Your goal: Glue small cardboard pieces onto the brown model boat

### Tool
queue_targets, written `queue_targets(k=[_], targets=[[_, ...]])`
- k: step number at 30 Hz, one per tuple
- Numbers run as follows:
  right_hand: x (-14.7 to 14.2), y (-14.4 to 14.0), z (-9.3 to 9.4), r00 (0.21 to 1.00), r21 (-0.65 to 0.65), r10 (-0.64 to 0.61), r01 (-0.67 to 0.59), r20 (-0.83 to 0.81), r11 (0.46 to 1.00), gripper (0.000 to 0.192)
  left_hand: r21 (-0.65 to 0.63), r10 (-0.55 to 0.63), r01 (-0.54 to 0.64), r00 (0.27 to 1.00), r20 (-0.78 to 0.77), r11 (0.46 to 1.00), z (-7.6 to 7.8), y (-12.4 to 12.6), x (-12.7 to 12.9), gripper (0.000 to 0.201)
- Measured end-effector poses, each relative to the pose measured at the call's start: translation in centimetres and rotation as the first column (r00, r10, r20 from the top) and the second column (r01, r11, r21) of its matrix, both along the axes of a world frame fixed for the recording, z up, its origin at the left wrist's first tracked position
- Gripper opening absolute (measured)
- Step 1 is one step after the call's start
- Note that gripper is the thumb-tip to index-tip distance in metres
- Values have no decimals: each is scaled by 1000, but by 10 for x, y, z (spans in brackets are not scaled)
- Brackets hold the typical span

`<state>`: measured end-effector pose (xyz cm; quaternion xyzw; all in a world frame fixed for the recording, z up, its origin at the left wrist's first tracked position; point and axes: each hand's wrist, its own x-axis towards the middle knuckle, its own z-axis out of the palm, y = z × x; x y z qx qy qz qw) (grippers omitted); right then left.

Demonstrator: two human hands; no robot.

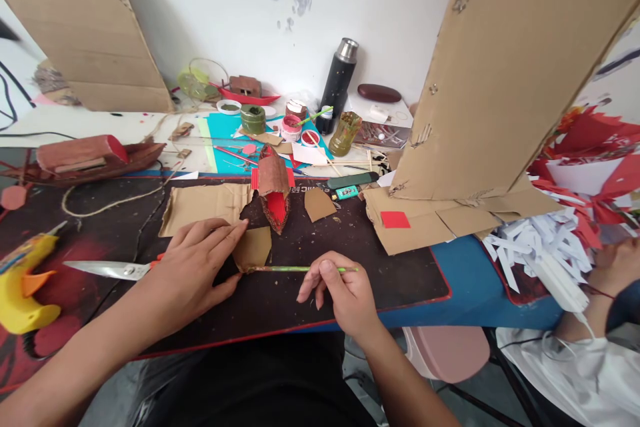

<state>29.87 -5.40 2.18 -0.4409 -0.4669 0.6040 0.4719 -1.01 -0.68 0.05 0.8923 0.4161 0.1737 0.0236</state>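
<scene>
Left hand [193, 267] lies flat, pinning a brown card piece [253, 248]; its palm hides the scissors' [107, 270] handles. Right hand [340, 287] grip pinches a paintbrush [295, 269], bristles hard to make out.

scissors [107, 270]: 1 | glue gun [23, 283]: 1 | flask [339, 80]: 1 | model boats [274, 190]: 3

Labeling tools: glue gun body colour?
Yellow, with an orange trigger; glue gun shows in the head view.

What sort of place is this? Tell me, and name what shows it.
Probably a craft or model-making worktable. Paint jars stand at the back, a yellow glue gun and scissors lie on the dark mat, and the right hand holds a paintbrush to a small cardboard piece under the left hand.
</scene>
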Motion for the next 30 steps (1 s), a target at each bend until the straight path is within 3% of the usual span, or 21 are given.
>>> queue_targets(k=[5, 22, 30], targets=[[-4, 1, -2, 1000, 4, 5, -5, -9, 1000, 56, -5, 17, -17, 1000, 21, 1000, -3, 0, -1, 83], [-16, 1, -3, 998, 51, 55, -54, -19, 997, 53, -61, -124, 122, 992, -25, 991, 6, 6, -20, 88], [-4, 2, -2, 999, 40, -34, 34, 3, 999, 53, -55, 2, -2, 1000, 4, 999, -6, 12, -5, 67]])
